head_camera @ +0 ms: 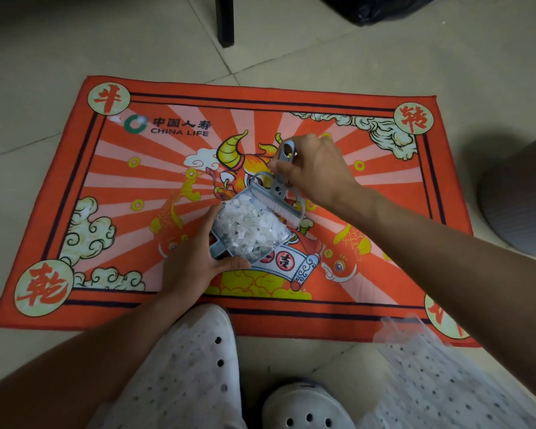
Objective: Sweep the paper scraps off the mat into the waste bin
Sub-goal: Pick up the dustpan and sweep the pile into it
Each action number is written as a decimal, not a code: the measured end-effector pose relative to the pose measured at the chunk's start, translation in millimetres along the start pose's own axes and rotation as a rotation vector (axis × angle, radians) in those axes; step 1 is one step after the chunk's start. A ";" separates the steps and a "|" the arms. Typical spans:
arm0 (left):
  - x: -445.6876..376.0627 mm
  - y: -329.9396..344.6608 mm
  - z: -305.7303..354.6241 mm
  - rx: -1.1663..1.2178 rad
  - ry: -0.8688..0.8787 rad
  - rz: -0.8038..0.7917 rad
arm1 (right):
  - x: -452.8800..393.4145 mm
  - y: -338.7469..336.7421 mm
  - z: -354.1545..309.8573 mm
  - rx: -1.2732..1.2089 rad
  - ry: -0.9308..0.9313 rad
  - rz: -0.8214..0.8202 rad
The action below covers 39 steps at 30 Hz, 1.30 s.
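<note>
Paper scraps (254, 229) lay piled in a little blue dustpan (229, 243) over the middle of the red mat (384, 187); the left hand (195, 261) gripped its handle, and its open mouth pointed up and right; the right hand (313, 168) gripped a small brush (283, 193), handle pointing up, bristles touching the pile; a grey bin (520, 196) stood right of the mat.

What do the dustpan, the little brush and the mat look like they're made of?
Dustpan: pale blue moulded plastic, smooth and thin-walled, held by the left hand. Brush: matching plastic handle with a hanging slot and white, probably synthetic bristles, held by the right hand. Mat: printed fabric, likely low pile; matte with soft edges.
</note>
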State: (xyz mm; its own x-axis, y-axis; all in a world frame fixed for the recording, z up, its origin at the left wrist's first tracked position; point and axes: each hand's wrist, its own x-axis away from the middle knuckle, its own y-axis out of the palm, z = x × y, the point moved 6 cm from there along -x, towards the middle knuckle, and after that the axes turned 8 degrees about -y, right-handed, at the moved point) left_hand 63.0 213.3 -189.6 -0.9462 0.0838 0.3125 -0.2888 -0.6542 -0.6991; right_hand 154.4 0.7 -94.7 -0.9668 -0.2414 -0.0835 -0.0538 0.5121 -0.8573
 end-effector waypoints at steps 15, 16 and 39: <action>5.3 0.7 0.5 -0.012 0.036 0.036 | -24.6 -43.2 34.0 0.133 0.041 0.173; 5.3 0.6 0.4 -0.023 0.027 0.035 | -24.2 -44.8 33.6 0.165 0.023 0.166; 6.0 -10.2 -14.7 -0.046 -0.006 -0.011 | 0.9 6.6 7.8 0.084 -0.076 0.021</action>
State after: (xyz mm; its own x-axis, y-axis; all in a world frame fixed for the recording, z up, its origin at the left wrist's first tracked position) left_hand 58.2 231.5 -190.1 -0.9419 0.0862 0.3246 -0.3060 -0.6182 -0.7240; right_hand 155.2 -2.5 -104.4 -0.9458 -0.2945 -0.1371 -0.0098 0.4476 -0.8942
